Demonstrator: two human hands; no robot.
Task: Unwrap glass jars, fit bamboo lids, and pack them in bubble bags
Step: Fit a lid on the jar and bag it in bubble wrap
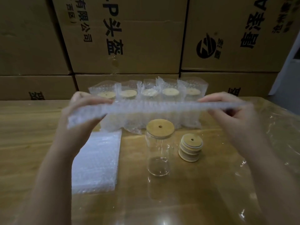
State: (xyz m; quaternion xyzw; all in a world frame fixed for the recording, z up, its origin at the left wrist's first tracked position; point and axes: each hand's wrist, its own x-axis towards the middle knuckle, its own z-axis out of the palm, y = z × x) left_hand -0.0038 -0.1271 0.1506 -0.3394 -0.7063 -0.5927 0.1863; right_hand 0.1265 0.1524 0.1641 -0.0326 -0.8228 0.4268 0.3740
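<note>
The stretched-out bubble bag [154, 109] is thin, clear plastic, slightly milky, its surface bumpy with rows of small air cells. The stack of bags [97, 161] on the worktop [32, 127] has the same dimpled plastic skin. The jar [158, 156] is smooth, clear glass with small glints. Its lid [160, 127] and the pile of lids [191, 147] are pale, matt bamboo. The worktop shows wood grain under a glossy, wrinkled clear film [267, 135]. The boxes [146, 38] behind are matt brown cardboard with black print.
</note>
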